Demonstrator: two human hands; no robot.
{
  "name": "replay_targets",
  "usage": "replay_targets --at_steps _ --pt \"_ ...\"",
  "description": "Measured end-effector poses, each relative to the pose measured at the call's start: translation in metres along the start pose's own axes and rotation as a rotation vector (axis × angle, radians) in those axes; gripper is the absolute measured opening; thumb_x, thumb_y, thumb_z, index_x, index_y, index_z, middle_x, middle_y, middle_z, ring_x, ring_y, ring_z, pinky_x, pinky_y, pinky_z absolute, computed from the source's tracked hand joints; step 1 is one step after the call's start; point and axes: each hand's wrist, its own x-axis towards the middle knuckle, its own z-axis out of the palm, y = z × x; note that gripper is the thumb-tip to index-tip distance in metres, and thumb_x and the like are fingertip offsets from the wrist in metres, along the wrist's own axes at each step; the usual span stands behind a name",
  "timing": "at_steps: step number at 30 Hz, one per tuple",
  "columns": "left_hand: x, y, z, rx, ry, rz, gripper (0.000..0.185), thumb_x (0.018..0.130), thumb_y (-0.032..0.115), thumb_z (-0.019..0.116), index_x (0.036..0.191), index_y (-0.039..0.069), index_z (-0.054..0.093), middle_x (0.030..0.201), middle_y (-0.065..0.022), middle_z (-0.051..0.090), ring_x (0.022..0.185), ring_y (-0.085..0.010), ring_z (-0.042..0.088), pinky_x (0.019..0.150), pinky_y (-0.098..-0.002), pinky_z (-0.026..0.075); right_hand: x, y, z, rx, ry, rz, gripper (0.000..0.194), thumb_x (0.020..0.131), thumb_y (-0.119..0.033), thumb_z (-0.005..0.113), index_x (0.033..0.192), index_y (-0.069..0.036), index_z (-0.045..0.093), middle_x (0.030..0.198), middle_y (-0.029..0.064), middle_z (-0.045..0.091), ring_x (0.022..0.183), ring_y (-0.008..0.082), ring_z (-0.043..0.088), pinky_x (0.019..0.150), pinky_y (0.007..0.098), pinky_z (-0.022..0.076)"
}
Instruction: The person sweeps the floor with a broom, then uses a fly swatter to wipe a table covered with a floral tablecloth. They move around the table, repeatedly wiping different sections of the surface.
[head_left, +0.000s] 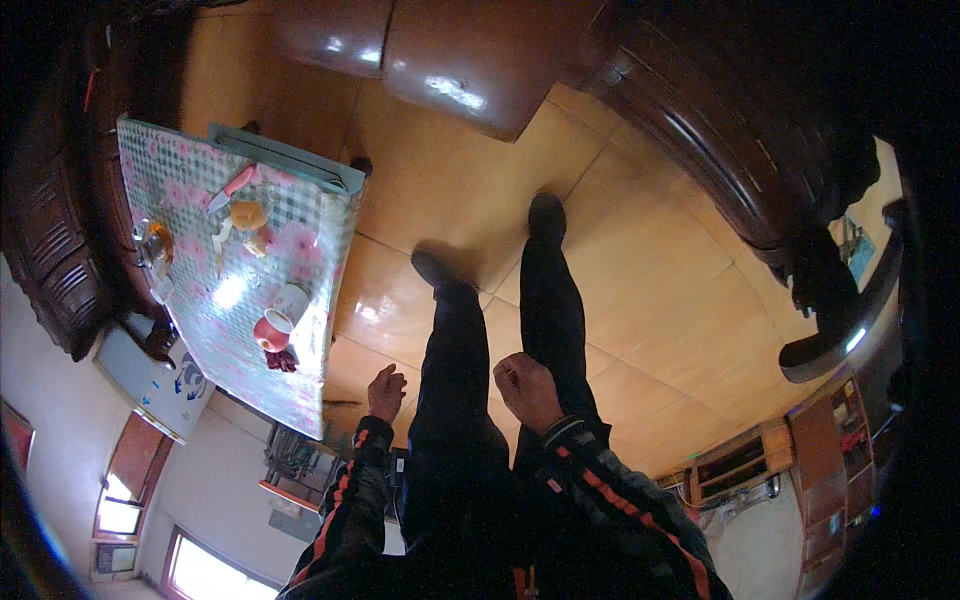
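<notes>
My left hand (386, 394) hangs beside my left thigh, fingers loosely bent and somewhat apart, with nothing visible in it. In front of my right thigh is my right hand (529, 390), its fingers curled in; the palm is hidden. Nearest the left hand is a table with a checked, pink-flowered cover (225, 322). On it a pale cup (292, 304) stands or lies, I cannot tell which, with a red apple (271, 334) by its rim and a dark red thing (281, 361) below. Farther along are a pink-handled knife (234, 186), a tan bread-like piece (248, 215) and a pale peel-like strip (220, 244).
A shiny glass vessel (155, 244) stands at the table's far edge. Polished brown furniture (465, 67) lies ahead of my feet on the tiled floor (660, 262). Dark wooden furniture (697, 135) stands at the right, and a wooden cabinet (825, 480) at lower right.
</notes>
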Motion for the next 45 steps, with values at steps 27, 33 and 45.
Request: replay_targets --at_steps 27,33,45 --pt "0.045 -0.020 -0.098 -0.142 -0.120 -0.051 0.049 0.092 0.019 0.055 0.131 -0.006 0.040 0.104 -0.0156 0.063 0.093 -0.0243 0.064 0.075 -0.0324 0.054 -0.036 0.014 0.140 0.153 0.207 0.211 0.013 0.086 -0.016 0.060 0.086 -0.003 0.061 0.076 0.0115 0.063 0.070 0.0206 0.064 0.064 0.0323 0.0506" --pt "0.026 -0.103 -0.110 -0.563 0.004 -0.281 0.039 0.091 0.021 0.053 0.123 0.000 0.045 0.105 -0.0184 0.059 0.095 -0.0317 0.062 0.080 -0.0404 0.053 0.026 -0.021 0.145 0.386 0.056 0.174 0.033 0.093 -0.031 0.055 0.100 0.001 0.059 0.086 0.0068 0.063 0.074 0.0134 0.061 0.069 0.0263 0.0509" --pt "0.021 -0.204 -0.154 -1.899 0.434 -0.152 0.087 0.083 0.048 0.062 0.138 0.001 0.015 0.137 -0.0235 0.034 0.123 -0.0397 0.042 0.099 -0.0482 0.043 0.160 -0.108 0.192 0.721 -0.045 0.081 0.063 0.090 -0.047 0.054 0.135 -0.006 0.036 0.137 0.0126 0.041 0.126 0.0256 0.041 0.105 0.0400 0.0318"
